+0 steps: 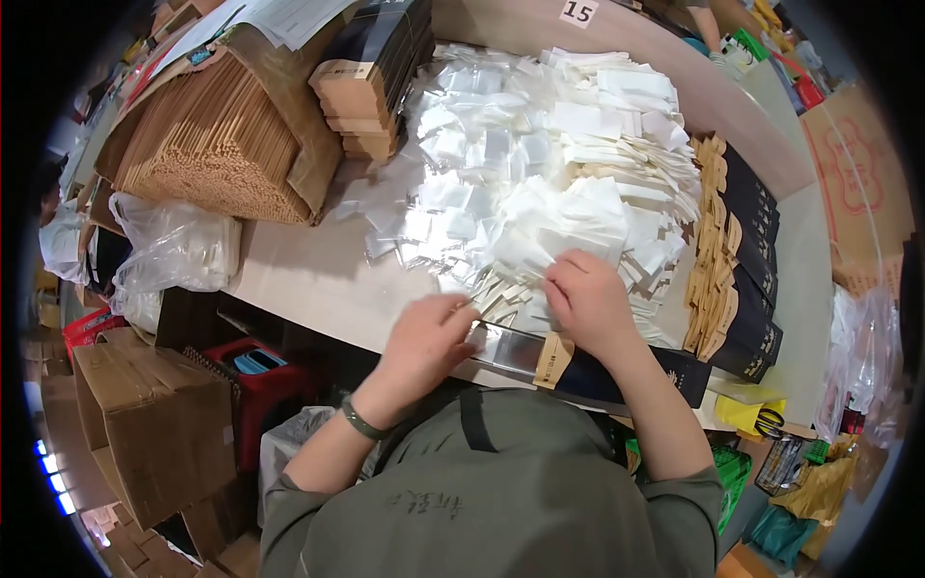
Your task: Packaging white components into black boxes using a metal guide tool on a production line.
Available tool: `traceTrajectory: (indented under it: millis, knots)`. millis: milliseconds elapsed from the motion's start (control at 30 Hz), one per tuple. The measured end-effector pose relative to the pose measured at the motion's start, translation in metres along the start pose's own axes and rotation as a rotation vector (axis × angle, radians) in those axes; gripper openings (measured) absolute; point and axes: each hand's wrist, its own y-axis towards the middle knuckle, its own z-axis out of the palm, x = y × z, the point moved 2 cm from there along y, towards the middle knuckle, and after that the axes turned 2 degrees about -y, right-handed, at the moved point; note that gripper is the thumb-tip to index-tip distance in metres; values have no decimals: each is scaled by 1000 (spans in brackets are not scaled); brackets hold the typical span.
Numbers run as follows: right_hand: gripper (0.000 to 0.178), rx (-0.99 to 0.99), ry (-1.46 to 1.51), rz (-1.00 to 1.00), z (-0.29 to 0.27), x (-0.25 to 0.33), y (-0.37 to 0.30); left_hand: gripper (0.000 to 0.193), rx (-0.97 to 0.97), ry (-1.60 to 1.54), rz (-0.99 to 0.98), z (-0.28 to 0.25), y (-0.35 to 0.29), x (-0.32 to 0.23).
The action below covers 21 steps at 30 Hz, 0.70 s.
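My left hand point(429, 339) is closed, its fingers curled together at the near edge of the table and slightly blurred. What they hold, if anything, is hidden. My right hand point(588, 299) is closed too, fingertips bent down at the near side of a heap of white paper packets point(568, 217); anything in its grip is hidden. Below both hands, along the table's edge, lies a long dark sleeve point(621, 380) with a tan label band point(553, 359) and a clear, shiny section point(509, 349) at its left end. Clear plastic packets point(448, 197) spread to the left of the white ones.
At the right stand dark folded sleeves point(752, 299) with tan bands. A carton of tan card pieces point(212, 144) and a dark stack point(376, 67) fill the far left. Below left are a cardboard box point(154, 424) and red stool point(275, 385). Scissors point(769, 422) hang lower right.
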Motion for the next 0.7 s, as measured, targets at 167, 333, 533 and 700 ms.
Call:
traceTrajectory:
  millis: [167, 333, 533, 700]
  knots:
    - [12, 417, 279, 169, 2, 46, -22, 28, -596, 46, 48, -135, 44, 63]
    - [8, 499, -117, -7, 34, 65, -37, 32, -401, 855, -500, -301, 69, 177]
    - [16, 174, 28, 21, 63, 48, -53, 33, -303, 533, -404, -317, 96, 198]
    - [45, 7, -7, -50, 40, 51, -51, 32, -496, 931, -249, -310, 89, 166]
